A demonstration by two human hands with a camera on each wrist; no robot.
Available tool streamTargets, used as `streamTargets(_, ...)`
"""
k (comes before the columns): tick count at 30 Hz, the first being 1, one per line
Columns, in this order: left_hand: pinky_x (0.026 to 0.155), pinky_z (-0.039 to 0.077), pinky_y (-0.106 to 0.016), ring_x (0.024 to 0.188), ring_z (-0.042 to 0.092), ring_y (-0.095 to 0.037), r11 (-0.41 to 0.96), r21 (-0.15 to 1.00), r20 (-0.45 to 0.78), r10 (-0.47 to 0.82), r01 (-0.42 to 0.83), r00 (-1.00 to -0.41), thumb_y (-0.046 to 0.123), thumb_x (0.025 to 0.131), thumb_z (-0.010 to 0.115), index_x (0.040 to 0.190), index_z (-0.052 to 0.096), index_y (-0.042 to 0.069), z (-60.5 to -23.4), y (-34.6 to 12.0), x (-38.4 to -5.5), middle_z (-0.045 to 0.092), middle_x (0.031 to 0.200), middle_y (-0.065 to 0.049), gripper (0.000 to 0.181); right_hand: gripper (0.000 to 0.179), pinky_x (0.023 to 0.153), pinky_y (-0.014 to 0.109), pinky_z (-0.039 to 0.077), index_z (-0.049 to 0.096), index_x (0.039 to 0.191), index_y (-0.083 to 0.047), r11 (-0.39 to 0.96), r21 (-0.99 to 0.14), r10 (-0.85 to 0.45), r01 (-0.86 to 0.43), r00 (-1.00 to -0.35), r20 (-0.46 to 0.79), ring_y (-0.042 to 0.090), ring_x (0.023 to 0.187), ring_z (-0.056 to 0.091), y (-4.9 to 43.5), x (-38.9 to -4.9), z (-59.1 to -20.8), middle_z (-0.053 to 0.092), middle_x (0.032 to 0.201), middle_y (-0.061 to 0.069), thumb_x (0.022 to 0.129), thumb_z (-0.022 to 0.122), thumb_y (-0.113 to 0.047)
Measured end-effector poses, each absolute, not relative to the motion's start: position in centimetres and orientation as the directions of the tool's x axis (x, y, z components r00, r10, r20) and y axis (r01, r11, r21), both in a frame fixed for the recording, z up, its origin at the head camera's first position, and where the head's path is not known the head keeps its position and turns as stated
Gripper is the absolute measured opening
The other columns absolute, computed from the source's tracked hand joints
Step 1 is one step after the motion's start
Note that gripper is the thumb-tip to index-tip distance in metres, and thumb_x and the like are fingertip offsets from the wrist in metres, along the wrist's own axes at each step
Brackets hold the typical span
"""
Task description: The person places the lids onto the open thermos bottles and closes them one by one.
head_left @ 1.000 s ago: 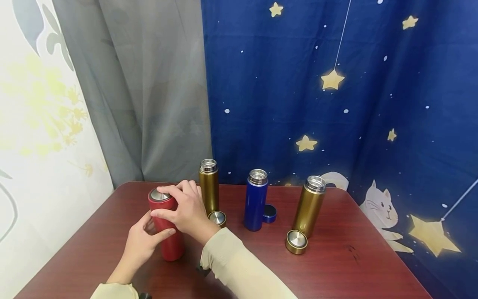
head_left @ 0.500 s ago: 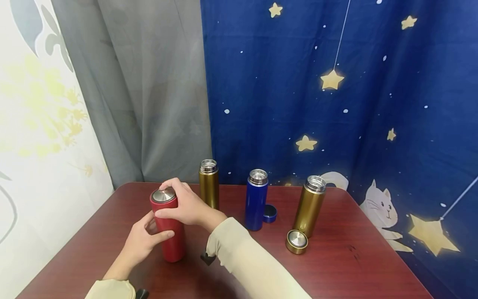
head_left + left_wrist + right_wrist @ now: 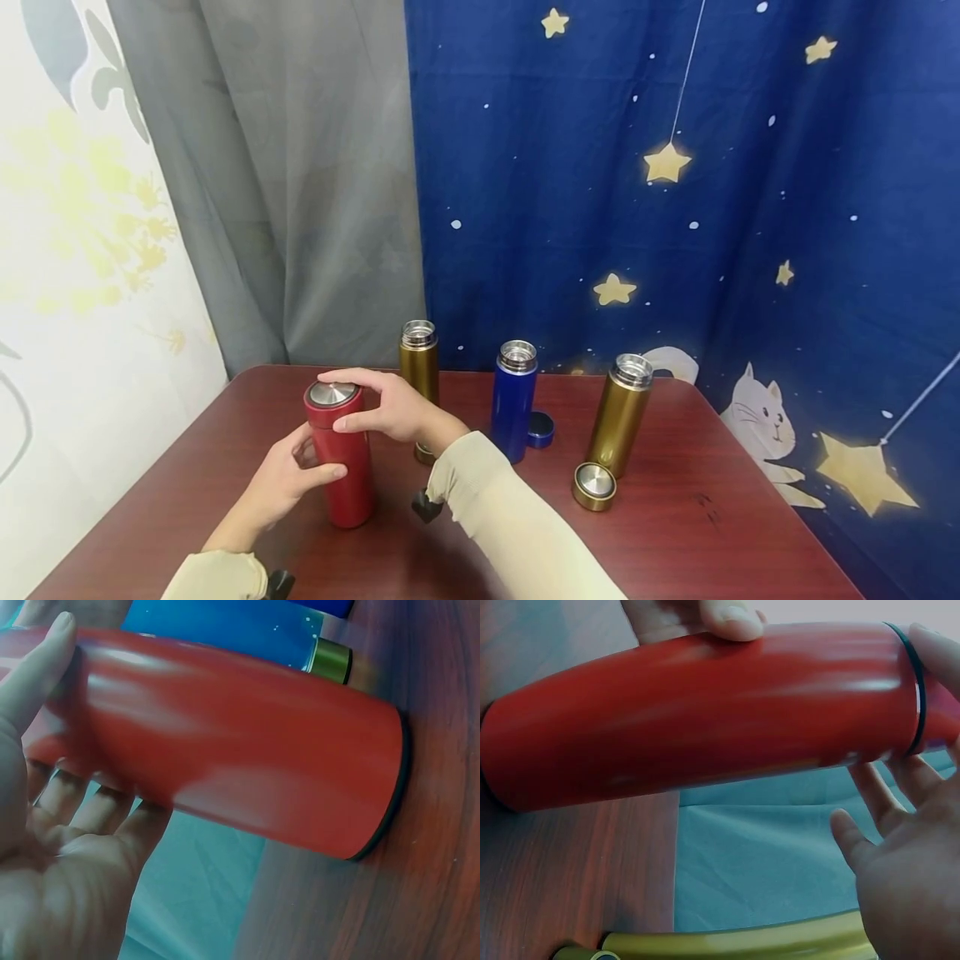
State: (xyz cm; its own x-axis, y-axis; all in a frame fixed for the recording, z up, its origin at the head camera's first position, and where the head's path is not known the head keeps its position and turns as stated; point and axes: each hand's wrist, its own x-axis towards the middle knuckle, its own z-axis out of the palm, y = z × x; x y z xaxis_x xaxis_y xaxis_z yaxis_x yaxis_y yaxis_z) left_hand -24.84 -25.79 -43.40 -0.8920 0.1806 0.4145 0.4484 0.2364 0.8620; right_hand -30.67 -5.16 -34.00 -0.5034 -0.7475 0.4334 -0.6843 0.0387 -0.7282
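Observation:
A red thermos (image 3: 348, 471) stands upright at the left of the table, its lid (image 3: 332, 393) seated on top with a round silver disc. My left hand (image 3: 281, 479) grips the thermos body, thumb on the near side and fingers round the far side, as the left wrist view shows on the red wall (image 3: 247, 750). At the top, my right hand (image 3: 393, 408) holds the lid, thumb near the seam and fingers over the far rim. In the right wrist view, a dark ring (image 3: 917, 690) marks that seam, beside the right hand's spread fingers.
Behind the right hand stands an uncapped gold thermos (image 3: 418, 367), its lid (image 3: 425, 454) partly hidden by the forearm. An uncapped blue thermos (image 3: 513, 408) has its lid (image 3: 541, 429) beside it. Farther right are another uncapped gold thermos (image 3: 621, 421) and its lid (image 3: 594, 486).
The right hand has turned about the lid, its fingers drawing back to the right and its wrist lowering. The red thermos has shifted slightly right. The left hand keeps its grip.

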Motion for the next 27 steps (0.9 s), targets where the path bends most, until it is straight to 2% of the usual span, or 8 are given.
streamTargets(5, 0.078, 0.055, -0.029, 0.099, 0.067, -0.012, 0.245, 0.865, 0.412, 0.15, 0.437, -0.899, 0.003, 0.083, 0.076, 0.141, 0.042, -0.001, -43.1, -25.3, -24.6, 0.066, 0.117, -0.01, 0.068, 0.058, 0.089, 0.023, 0.043, 0.057, 0.137, -0.028, 0.199, -0.637, -0.681, -0.744, -0.573, 0.456, 0.002, 0.111, 0.044, -5.1, -30.3, -34.1, 0.059, 0.128, -0.016, 0.082, 0.076, -0.032)
streamTargets(11, 0.078, 0.055, -0.027, 0.099, 0.066, -0.007, 0.278, 0.866, 0.398, 0.119, 0.416, -0.909, 0.006, 0.083, 0.077, 0.142, 0.041, 0.0, -42.8, -25.1, -23.9, 0.062, 0.121, -0.023, 0.07, 0.058, 0.076, 0.02, 0.044, 0.06, 0.133, -0.032, 0.275, -0.598, -0.634, -0.752, -0.61, 0.476, 0.003, 0.101, 0.041, -5.4, -29.8, -34.1, 0.061, 0.116, -0.016, 0.079, 0.079, -0.037)
streamTargets(18, 0.076, 0.055, -0.026, 0.095, 0.067, -0.008, 0.334, 0.847, 0.411, 0.082, 0.413, -0.908, 0.01, 0.081, 0.079, 0.139, 0.045, 0.0, -42.9, -25.0, -23.7, 0.064, 0.117, -0.021, 0.067, 0.058, 0.071, 0.02, 0.044, 0.061, 0.131, -0.036, 0.309, -0.584, -0.582, -0.75, -0.635, 0.508, 0.004, 0.095, 0.041, -5.7, -29.3, -34.3, 0.059, 0.102, -0.016, 0.076, 0.081, -0.041)
streamTargets(22, 0.076, 0.055, -0.025, 0.093, 0.068, -0.009, 0.363, 0.823, 0.448, 0.059, 0.438, -0.892, 0.01, 0.081, 0.08, 0.137, 0.048, 0.002, -42.9, -24.8, -23.8, 0.066, 0.114, -0.02, 0.065, 0.058, 0.072, 0.02, 0.042, 0.062, 0.131, -0.035, 0.327, -0.542, -0.553, -0.774, -0.622, 0.554, 0.009, 0.095, 0.046, -5.9, -29.3, -34.5, 0.059, 0.097, -0.014, 0.076, 0.081, -0.042)
streamTargets(27, 0.075, 0.054, -0.02, 0.092, 0.066, -0.004, 0.398, 0.798, 0.493, 0.004, 0.454, -0.87, 0.01, 0.078, 0.082, 0.136, 0.051, 0.002, -43.1, -24.2, -23.7, 0.067, 0.114, -0.019, 0.066, 0.057, 0.074, 0.021, 0.039, 0.063, 0.13, -0.034, 0.345, -0.503, -0.535, -0.792, -0.607, 0.589, 0.012, 0.095, 0.048, -5.9, -29.2, -34.7, 0.06, 0.094, -0.015, 0.076, 0.08, -0.043)
